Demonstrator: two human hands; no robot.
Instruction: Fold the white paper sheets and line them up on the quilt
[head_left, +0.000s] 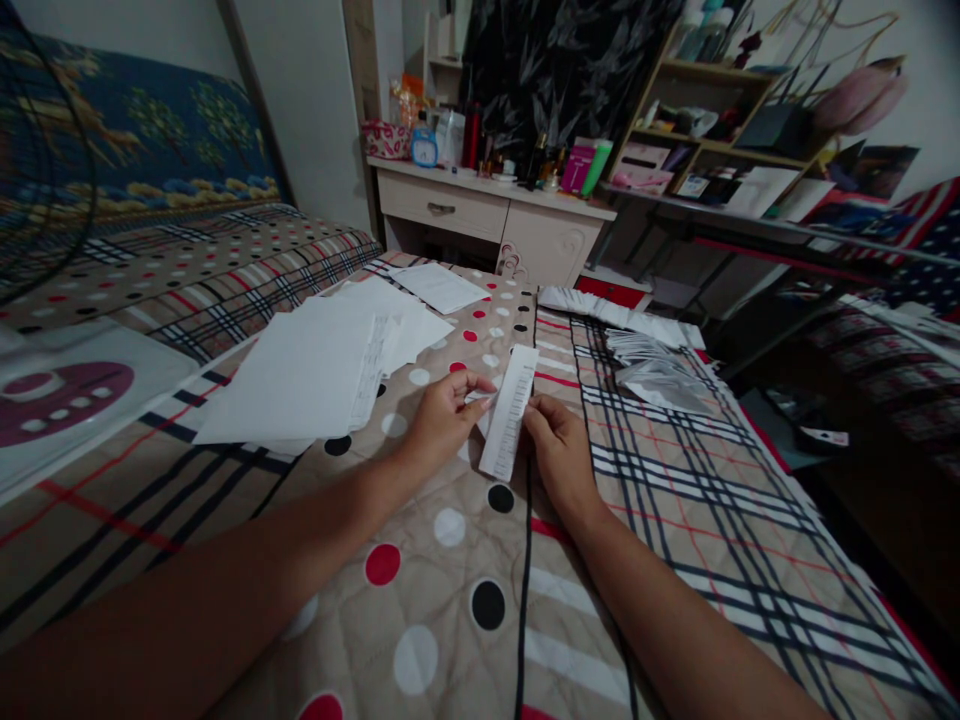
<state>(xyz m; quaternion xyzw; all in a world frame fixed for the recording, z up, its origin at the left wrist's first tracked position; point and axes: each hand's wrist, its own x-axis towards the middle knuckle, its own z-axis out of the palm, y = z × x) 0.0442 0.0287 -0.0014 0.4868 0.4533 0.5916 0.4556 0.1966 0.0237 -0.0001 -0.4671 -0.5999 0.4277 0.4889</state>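
A narrow folded paper strip (511,415) with printed lines stands tilted above the bedspread, between my two hands. My left hand (448,408) pinches a paper flap at the strip's left side, fingers curled. At the right edge, my right hand (559,445) grips the strip between thumb and bent fingers. To the left lies a spread stack of white paper sheets (300,370), some with print along their edges. Another sheet (441,288) rests beyond it. On the right are a row of folded papers (615,310) and a pile of folded paper pieces (660,370).
The bedspread (450,620) has dots and plaid. A fan (45,380) with a purple control panel stands at the left. Behind the bed are a white dresser (442,205) with bottles and a blue clock (424,147), and a crowded shelf (697,140).
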